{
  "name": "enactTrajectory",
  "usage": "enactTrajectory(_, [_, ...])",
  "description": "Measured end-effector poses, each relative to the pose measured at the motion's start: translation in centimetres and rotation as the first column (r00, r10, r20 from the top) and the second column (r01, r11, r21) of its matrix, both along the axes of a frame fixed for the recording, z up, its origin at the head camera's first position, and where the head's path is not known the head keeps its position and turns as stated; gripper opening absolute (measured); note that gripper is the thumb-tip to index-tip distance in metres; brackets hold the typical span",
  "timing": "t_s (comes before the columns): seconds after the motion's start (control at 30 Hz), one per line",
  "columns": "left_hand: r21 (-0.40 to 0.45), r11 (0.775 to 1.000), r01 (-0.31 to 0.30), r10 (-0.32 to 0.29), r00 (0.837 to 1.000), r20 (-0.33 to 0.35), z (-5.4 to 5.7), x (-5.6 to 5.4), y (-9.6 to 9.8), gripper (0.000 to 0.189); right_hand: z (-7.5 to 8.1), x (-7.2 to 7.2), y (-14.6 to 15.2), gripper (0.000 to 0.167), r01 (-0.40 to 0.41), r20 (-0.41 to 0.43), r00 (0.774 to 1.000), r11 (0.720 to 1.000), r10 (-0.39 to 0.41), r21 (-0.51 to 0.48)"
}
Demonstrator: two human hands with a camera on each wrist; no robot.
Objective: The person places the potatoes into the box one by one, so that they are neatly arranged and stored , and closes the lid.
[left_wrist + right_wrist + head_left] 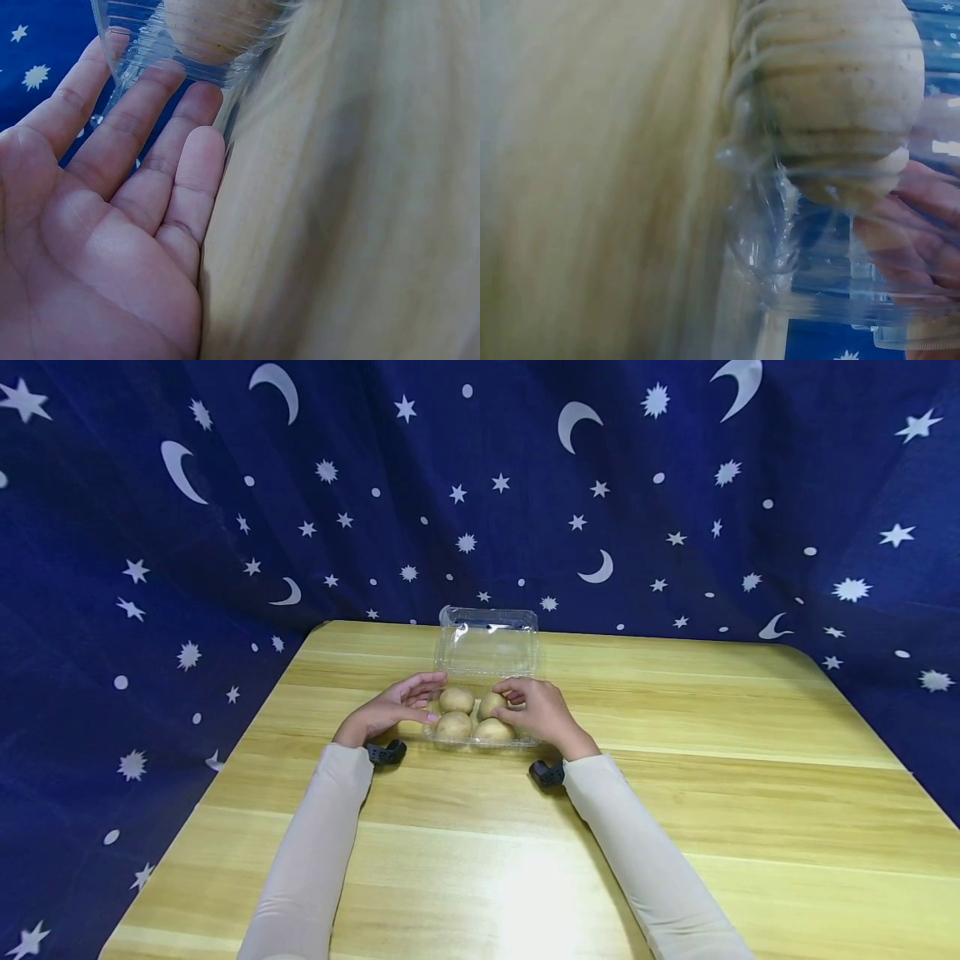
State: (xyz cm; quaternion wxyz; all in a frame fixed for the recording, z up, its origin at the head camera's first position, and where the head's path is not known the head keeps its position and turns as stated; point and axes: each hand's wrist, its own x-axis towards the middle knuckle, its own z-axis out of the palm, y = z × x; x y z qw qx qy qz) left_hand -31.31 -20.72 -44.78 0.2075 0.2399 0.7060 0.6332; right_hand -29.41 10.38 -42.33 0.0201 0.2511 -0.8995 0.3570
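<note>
A clear plastic clamshell box (531,742) lies on the table with its lid (487,652) raised at the back. Several tan, speckled potatoes (453,727) sit inside it. My right hand (543,710) reaches over the box's right side and pinches the potato at the back right (491,704) between thumb and fingers. Through the ribbed plastic, the right wrist view shows a nearer potato (840,82) and the fingers (930,225) beyond it. My left hand (393,706) is at the box's left side, its long fingers (112,142) extended along the wall.
The box stands on a pale wooden table (465,877), towards its far edge. A dark blue curtain (510,560) with stars and moons hangs behind and on both sides. Each wrist wears a black camera mount (386,752).
</note>
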Motion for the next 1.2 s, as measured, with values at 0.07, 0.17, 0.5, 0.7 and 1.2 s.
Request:
enactTrajectory(0.07, [-0.002, 1.0, -0.002, 0.002, 1.0, 0.004, 0.0, 0.0, 0.0, 0.085, 0.0, 0.0, 0.1, 0.036, -0.004, 0.003, 1.0, 1.0, 0.004, -0.005])
enactTrajectory(0.17, [-0.007, 1.0, -0.003, 0.003, 1.0, 0.005, 0.1, 0.1, 0.1, 0.085, 0.1, 0.0, 0.2, 0.034, -0.012, 0.016, 1.0, 1.0, 0.013, -0.027])
enactTrajectory(0.5, [0.006, 1.0, 0.005, -0.005, 1.0, 0.004, 0.2, 0.2, 0.0, 0.088, 0.5, 0.1, 0.8, 0.027, -0.046, 0.079, 0.995, 0.985, 0.06, -0.164])
enactTrajectory(0.7, [0.001, 1.0, -0.001, 0.001, 1.0, -0.003, 0.0, 0.0, 0.0, 0.087, 1.0, 0.0, 1.2, 0.025, -0.072, 0.122, 0.987, 0.961, 0.108, -0.266])
enactTrajectory(1.2, [-0.001, 1.0, -0.008, 0.008, 1.0, 0.003, 0.1, 0.1, 0.1, 0.085, 2.3, -0.2, 3.0, 0.038, -0.016, 0.323, 0.926, 0.877, 0.194, -0.48])
